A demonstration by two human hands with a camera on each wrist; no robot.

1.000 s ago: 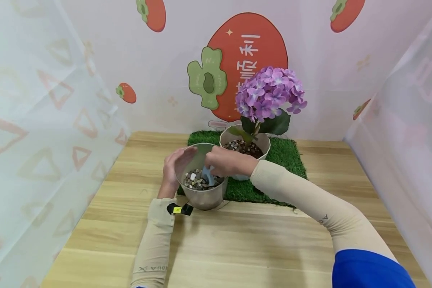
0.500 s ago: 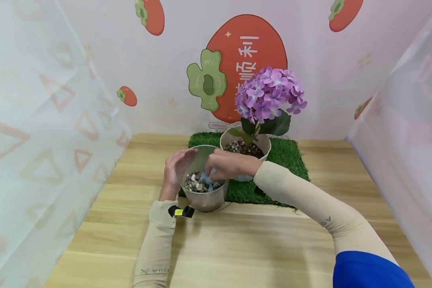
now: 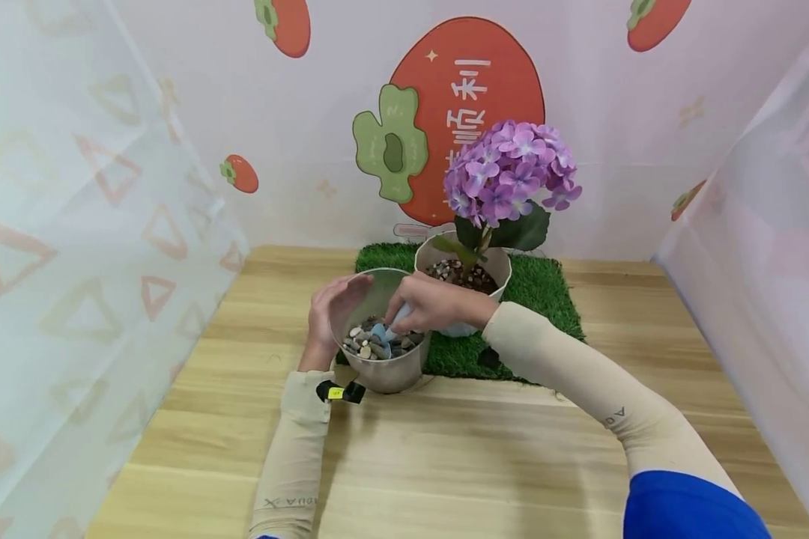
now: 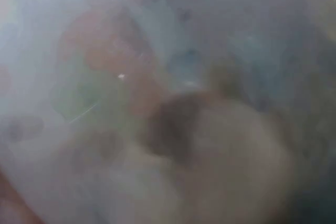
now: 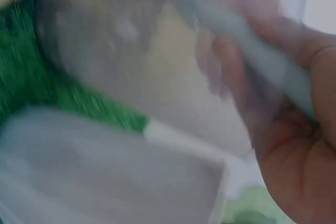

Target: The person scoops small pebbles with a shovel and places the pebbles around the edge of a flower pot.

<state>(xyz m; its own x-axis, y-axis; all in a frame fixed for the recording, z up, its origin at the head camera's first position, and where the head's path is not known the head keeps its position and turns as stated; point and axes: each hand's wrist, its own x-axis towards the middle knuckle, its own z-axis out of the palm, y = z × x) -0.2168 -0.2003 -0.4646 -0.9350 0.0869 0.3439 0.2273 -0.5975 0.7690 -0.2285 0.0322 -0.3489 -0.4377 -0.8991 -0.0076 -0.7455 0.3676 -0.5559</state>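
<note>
In the head view, a clear greyish bucket (image 3: 384, 374) holds several small stones (image 3: 367, 340). My left hand (image 3: 322, 318) is cupped round the bucket's left side, with the fingers up near the rim. My right hand (image 3: 428, 303) reaches over the bucket's right rim and grips the handle of a small light-blue shovel (image 3: 398, 314). The shovel's blade sits low among the stones, partly covered by them. In the right wrist view, fingers and thumb wrap the shovel handle (image 5: 273, 66). The left wrist view is blurred, looking through the hazy bucket wall.
A white flowerpot (image 3: 502, 281) with dark soil and pebbles stands close behind the bucket on the right, under my right wrist. Its purple hydrangea (image 3: 512, 176) rises above. Beneath lies an artificial grass mat (image 3: 546, 307) on the wooden table (image 3: 458, 457). Printed sheets (image 3: 297, 120) enclose the sides and back.
The shovel has shifted within the stones, and its handle now leans up toward the right. My right hand has moved slightly right. My left hand stays on the bucket.
</note>
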